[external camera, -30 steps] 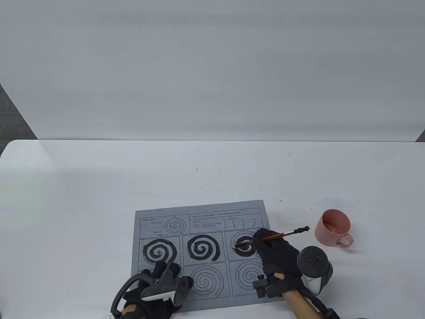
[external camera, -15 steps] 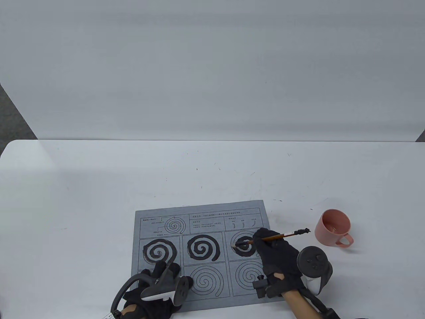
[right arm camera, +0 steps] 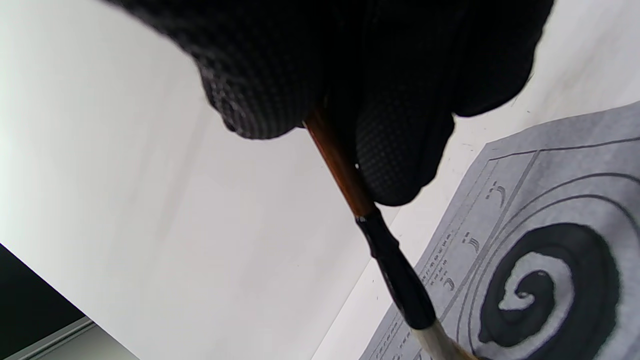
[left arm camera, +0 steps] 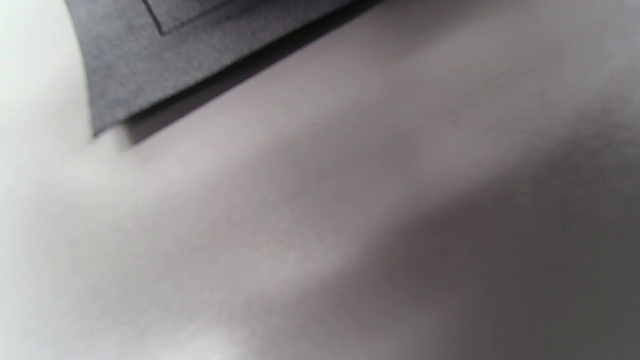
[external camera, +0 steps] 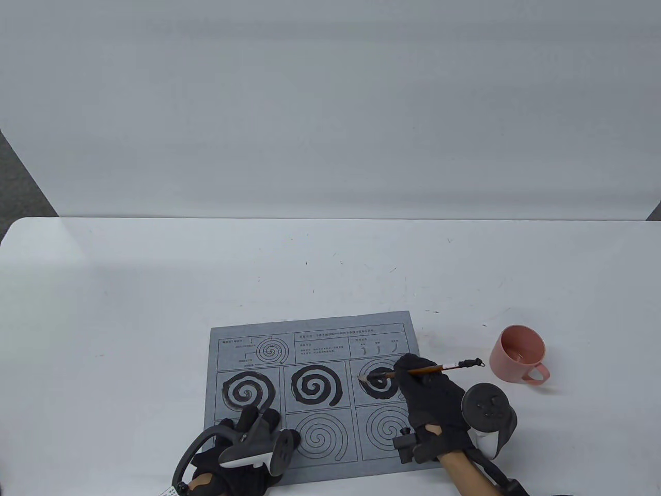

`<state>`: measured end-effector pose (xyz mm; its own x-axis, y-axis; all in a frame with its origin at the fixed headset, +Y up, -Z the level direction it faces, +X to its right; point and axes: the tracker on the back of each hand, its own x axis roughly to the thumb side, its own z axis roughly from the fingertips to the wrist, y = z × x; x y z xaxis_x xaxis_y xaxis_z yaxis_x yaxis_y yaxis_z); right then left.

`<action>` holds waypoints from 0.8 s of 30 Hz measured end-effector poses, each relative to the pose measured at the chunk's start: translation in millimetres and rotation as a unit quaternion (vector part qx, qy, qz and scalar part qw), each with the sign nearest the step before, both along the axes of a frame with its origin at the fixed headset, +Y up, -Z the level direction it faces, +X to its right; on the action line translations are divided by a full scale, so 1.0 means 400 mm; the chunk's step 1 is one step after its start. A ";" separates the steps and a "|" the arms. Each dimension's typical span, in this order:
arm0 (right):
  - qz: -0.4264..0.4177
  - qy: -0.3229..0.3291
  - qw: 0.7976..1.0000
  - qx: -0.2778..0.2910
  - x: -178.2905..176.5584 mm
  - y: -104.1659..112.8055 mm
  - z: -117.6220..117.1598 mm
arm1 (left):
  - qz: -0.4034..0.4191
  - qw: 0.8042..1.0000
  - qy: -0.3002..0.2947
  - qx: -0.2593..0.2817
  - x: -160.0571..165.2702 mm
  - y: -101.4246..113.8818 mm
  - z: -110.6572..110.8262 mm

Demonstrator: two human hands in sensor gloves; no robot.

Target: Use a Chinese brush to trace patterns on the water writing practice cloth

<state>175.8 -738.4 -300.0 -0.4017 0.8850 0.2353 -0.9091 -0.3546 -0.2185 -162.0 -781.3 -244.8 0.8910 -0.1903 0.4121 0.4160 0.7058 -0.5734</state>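
Resting on the near left corner of the cloth (external camera: 310, 398), the left hand (external camera: 235, 454) presses it flat on the surface (external camera: 129, 310), probably so that it does not slide under the brush; how its fingers lie I cannot tell, because the tracker covers them. On the cloth, the two spirals at the left and middle of the upper row are fully dark. The third spiral (external camera: 379, 383), at the right of that row, is dark only in its inner turns, and its outer rings are still thin lines. The right hand (external camera: 431, 395) sits over the right edge of the cloth, its fingers (right arm camera: 395, 165) closed around the brush (external camera: 423, 369), pinching the brown handle just above the black collar. The pale tip touches the third spiral on its left side. Right of the cloth, well apart, stands the pink cup (external camera: 518, 360), probably for wetting the brush.
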 end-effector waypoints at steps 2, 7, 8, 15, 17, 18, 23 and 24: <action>0.000 0.000 1.000 0.001 0.000 0.000 0.000 | 0.000 1.000 0.000 0.000 0.000 0.000 0.000; 0.001 0.000 1.000 -0.001 0.000 -0.002 -0.001 | 0.000 1.000 0.000 0.000 0.000 0.000 0.000; 0.001 0.001 1.000 -0.002 0.000 -0.002 -0.001 | 0.000 1.000 0.000 0.000 0.000 0.000 0.000; 0.003 -0.001 1.000 0.000 0.000 -0.004 -0.001 | 0.000 1.000 0.000 0.000 0.000 0.000 0.000; 0.003 -0.002 1.000 0.001 0.000 -0.004 -0.001 | 0.000 1.000 0.000 0.000 0.000 0.000 0.000; 0.004 -0.002 1.000 0.002 0.000 -0.004 -0.001 | 0.000 1.000 0.000 0.000 0.000 0.000 0.000; 0.006 -0.001 1.000 0.003 0.000 -0.005 -0.001 | 0.000 1.000 0.000 0.000 0.000 0.000 0.000; 0.007 -0.001 1.000 0.003 0.000 -0.005 -0.001 | 0.000 1.000 0.000 0.000 0.000 0.000 0.000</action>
